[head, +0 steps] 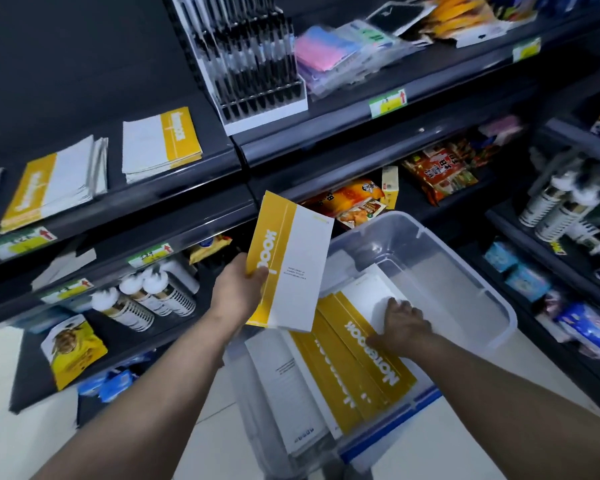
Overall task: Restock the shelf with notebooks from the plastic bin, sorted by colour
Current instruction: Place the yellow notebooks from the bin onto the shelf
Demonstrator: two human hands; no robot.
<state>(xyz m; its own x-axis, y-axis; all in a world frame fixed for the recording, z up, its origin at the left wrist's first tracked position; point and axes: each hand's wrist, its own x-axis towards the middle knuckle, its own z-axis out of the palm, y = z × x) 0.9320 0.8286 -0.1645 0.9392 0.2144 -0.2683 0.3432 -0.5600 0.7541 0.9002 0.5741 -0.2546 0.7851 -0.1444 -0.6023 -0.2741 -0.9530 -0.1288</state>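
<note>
My left hand (238, 289) grips a yellow-and-white notebook (291, 265) by its yellow edge and holds it upright above the clear plastic bin (465, 271). Inside the bin lie several more yellow-and-white notebooks (354, 362). My right hand (400, 323) is down in the bin, fingers curled on the top notebook's white half. On the dark shelf (118, 199) at upper left sit two stacks of yellow-and-white notebooks (49, 183), the other stack (161, 143) to its right.
A white pen display rack (253, 64) stands on the upper shelf beside pastel packets (329, 53). Snack bags (437, 168) fill the shelf behind the bin. Striped bottles (146, 299) lie on the lower left shelf; more bottles (561, 206) stand at right.
</note>
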